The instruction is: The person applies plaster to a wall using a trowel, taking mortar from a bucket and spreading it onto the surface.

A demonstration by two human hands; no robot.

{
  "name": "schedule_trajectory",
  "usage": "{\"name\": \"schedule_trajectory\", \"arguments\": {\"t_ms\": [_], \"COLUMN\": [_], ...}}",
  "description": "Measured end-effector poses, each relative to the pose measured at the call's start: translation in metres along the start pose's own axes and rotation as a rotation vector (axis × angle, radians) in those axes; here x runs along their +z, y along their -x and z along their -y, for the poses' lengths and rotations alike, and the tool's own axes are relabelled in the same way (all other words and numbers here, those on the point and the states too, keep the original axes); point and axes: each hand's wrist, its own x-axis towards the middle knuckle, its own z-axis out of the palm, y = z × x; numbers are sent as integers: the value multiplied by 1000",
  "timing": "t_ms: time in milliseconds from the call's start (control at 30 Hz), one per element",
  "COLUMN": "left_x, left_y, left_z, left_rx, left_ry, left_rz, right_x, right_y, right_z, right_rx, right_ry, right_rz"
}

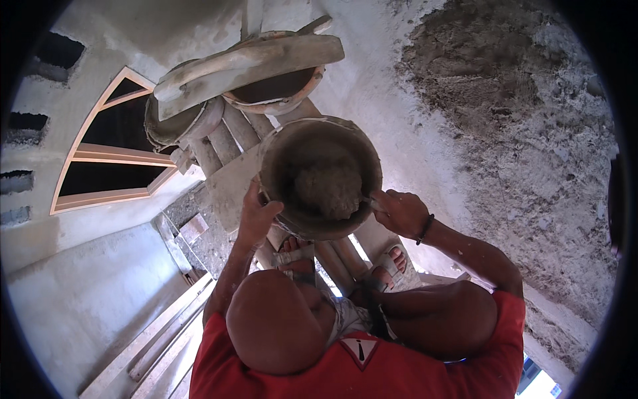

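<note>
The wall (512,159) at right looks only partly done: smoother near the bucket (282,153), rough, dark patches left farther out. The bucket is in front of the knees (276,322), a lump of mortar (329,186) unused inside. The left hand (258,216) grips its left rim; the right hand (403,211) is curled closed opposite, its contents unclear

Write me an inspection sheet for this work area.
Surface: wooden planks underfoot, with bright gaps between.
Job's things: bucket holding a lumpy grey mix.
Clutter: two more buckets beyond, with boards laid across them.
Hands: left hand grips the bucket's left side; right hand is at its right rim, exact hold unclear.
Cables: nothing seen.
Surroundings: curved wooden window frame at left; rough, patchy wall at right.
</note>
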Motion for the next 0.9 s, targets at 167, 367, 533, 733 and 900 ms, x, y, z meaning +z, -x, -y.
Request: {"name": "schedule_trajectory", "arguments": {"t_ms": [167,367,533,733,900], "left_x": [-9,4,30,41,39], "left_y": [-6,-6,29,40,45], "left_z": [7,43,37,26,18], "left_rx": [-14,92,18,-315,-306], "left_ry": [-4,13,113,139,176], "left_rz": [-56,-160,-168,-75,-51], "right_x": [-6,-17,-48,-106,-129], "right_y": [-15,-13,-4,45,80], "right_z": [7,4,6,6,-17], "right_rx": [-37,25,69,108,80], "right_ry": [44,24,-55,-249,-499], "right_rz": [-56,-52,-32,-158,-50]}}
